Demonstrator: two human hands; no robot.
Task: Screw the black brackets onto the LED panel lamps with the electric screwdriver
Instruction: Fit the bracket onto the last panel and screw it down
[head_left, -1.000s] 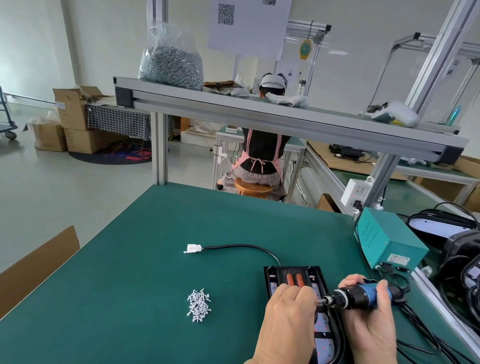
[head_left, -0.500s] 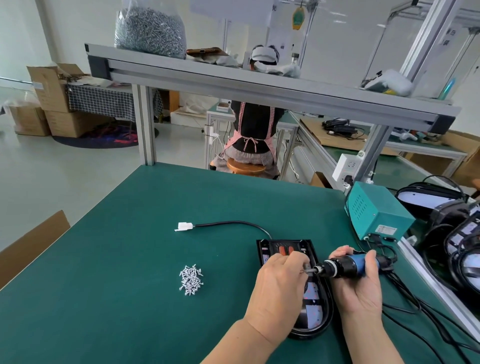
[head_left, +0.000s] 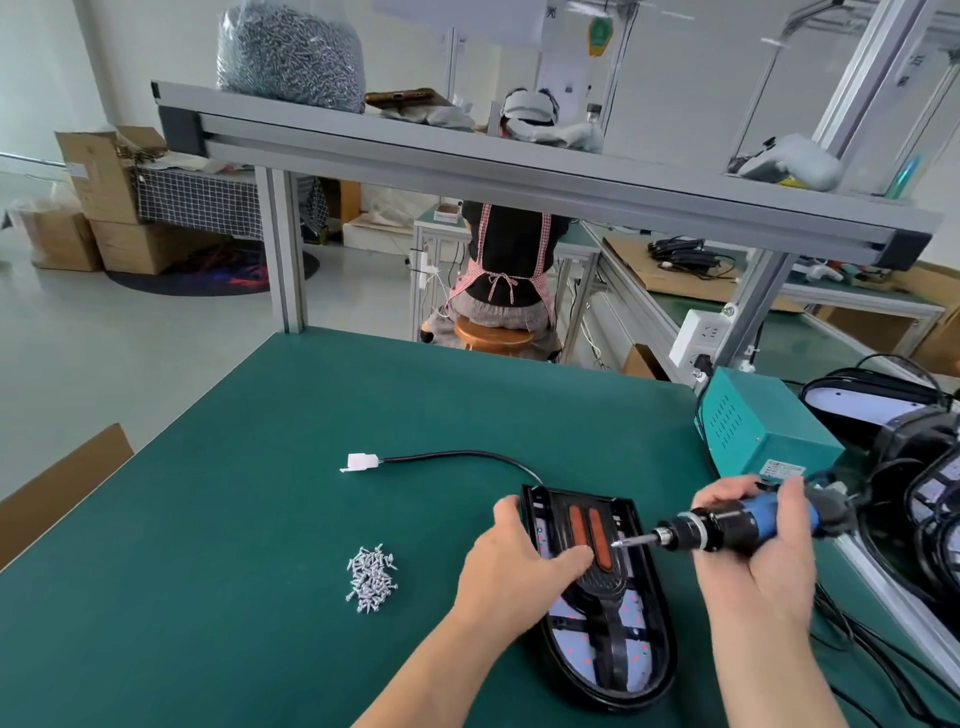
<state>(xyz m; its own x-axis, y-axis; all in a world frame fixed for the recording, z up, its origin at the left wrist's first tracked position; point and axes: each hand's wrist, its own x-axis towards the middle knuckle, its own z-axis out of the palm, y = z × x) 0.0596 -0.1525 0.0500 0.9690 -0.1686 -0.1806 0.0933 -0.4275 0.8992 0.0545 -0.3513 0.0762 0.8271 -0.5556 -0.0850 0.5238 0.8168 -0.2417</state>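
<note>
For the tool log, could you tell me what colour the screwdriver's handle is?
The screwdriver handle is blue; head view.

Plenty of open green surface (head_left: 234, 545) on the left and far side, only the screw pile (head_left: 371, 578) and a black cable (head_left: 457, 457) lie there. Right edge is tight: teal box (head_left: 763, 431), stacked lamps (head_left: 914, 467) and cords (head_left: 852, 644) crowd it, and the electric screwdriver (head_left: 727, 530) hangs crosswise over the LED panel lamp (head_left: 613, 649). Shelf (head_left: 519, 176) caps overhead.

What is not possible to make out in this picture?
Head view only.
Whether a screw sits on the bit of the electric screwdriver: too small.
Left edge of the LED panel lamp: covered by the left hand.
The screwdriver's grip: under the right hand.
The lamps stacked at right: cut by the frame edge.
</note>
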